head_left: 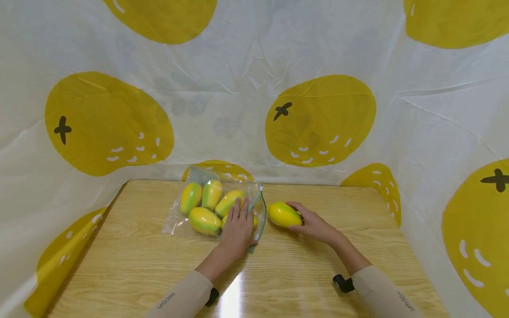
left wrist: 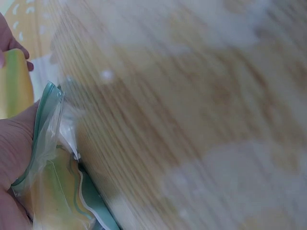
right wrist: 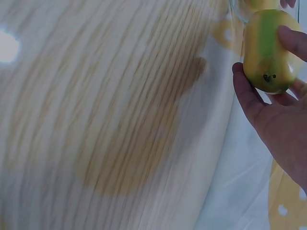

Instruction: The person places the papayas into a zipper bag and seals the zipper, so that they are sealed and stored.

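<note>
A clear zip bag (head_left: 175,223) with a green-edged mouth lies on the table, its mouth toward the right, several yellow-green mangoes (head_left: 204,221) inside. The left hand (head_left: 237,229) lies over the bag near its mouth, fingers extended, above one mango; in the left wrist view the thumb side of that hand (left wrist: 14,153) is at the green zip edge (left wrist: 44,108). Just right of the mouth, the right hand (head_left: 314,224) holds a loose mango (head_left: 284,214). Thumb and fingers go round this mango (right wrist: 271,52) in the right wrist view.
The wooden table (head_left: 159,274) is bounded at the back and sides by a white cloth (head_left: 222,128) printed with large yellow fruit. The bag lies near the table's back edge.
</note>
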A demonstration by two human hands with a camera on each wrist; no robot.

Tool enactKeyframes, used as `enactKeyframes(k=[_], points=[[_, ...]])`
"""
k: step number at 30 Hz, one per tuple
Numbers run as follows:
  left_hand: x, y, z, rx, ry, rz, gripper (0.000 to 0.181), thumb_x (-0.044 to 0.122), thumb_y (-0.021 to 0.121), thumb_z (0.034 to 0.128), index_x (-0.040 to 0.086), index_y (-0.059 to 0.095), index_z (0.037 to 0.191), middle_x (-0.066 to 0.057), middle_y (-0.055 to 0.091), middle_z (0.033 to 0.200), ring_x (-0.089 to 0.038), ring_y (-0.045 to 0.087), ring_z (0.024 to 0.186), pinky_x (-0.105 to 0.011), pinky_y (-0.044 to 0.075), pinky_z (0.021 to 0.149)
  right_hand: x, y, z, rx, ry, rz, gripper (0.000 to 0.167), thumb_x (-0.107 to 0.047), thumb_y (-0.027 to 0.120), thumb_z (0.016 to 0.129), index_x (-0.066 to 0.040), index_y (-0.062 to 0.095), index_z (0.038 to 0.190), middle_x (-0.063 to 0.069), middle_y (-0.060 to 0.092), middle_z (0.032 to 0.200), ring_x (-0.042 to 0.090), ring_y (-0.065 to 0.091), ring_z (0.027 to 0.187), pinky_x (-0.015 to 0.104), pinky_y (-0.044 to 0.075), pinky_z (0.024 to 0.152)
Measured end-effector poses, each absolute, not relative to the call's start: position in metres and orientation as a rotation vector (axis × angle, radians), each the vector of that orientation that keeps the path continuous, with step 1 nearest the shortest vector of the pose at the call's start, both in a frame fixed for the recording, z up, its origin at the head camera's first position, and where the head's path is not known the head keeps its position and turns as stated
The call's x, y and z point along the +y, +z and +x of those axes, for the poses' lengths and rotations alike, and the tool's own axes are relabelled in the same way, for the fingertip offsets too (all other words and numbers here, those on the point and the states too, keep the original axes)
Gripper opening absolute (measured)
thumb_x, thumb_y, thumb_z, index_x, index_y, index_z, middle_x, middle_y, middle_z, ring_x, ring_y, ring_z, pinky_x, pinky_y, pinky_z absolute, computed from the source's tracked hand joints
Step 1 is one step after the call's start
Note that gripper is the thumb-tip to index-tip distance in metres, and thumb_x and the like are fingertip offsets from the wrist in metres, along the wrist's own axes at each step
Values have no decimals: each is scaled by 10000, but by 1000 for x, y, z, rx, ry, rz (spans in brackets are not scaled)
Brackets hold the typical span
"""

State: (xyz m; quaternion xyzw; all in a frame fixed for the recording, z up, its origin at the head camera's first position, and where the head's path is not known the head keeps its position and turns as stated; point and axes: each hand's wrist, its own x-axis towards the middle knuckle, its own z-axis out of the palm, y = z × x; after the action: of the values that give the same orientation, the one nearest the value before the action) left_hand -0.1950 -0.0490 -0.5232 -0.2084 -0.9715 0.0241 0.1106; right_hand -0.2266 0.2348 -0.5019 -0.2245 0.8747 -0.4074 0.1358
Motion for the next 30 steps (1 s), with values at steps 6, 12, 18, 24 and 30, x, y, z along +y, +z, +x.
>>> enactKeyframes(k=[6, 12, 18, 24, 30], points=[[-50, -523, -194, -2837, 63, -614, 1119, 640, 883, 661, 36, 476, 1510, -227, 247, 1686, -447, 273, 1543, -531, 336, 1225, 222, -503, -230, 2514, -1120, -699, 720, -252, 714, 988, -86, 346, 1584, 190, 489, 1547, 359, 523, 1349, 587, 422, 1114], [-48, -522, -194, -2848, 65, -601, 1105, 627, 879, 686, 36, 469, 1524, -220, 220, 1696, -438, 249, 1555, -532, 320, 1234, 213, -503, -233, 2514, -1088, -772, 697, -238, 717, 985, -87, 385, 1579, 161, 495, 1558, 363, 510, 1382, 596, 407, 1135], [-48, -520, -193, -2852, 96, -598, 1075, 644, 850, 710, 49, 476, 1523, -213, 229, 1696, -432, 230, 1564, -552, 302, 1238, 204, -505, -235, 2483, -1084, -847, 701, -208, 712, 986, -76, 379, 1589, 176, 478, 1569, 390, 489, 1407, 607, 400, 1145], [-48, -521, -194, -2862, 85, -617, 1073, 633, 846, 728, 36, 456, 1531, -227, 213, 1696, -435, 214, 1567, -549, 265, 1256, 196, -507, -236, 2456, -1096, -823, 725, -188, 726, 973, -100, 372, 1599, 148, 461, 1589, 361, 470, 1431, 587, 371, 1179], [-48, -522, -195, -2877, 97, -618, 1133, 656, 830, 726, 22, 406, 1564, -230, 194, 1700, -421, 204, 1574, -520, 262, 1263, 187, -511, -238, 2468, -1084, -864, 704, -236, 719, 983, -50, 380, 1573, 147, 517, 1537, 313, 555, 1316, 545, 453, 1106]])
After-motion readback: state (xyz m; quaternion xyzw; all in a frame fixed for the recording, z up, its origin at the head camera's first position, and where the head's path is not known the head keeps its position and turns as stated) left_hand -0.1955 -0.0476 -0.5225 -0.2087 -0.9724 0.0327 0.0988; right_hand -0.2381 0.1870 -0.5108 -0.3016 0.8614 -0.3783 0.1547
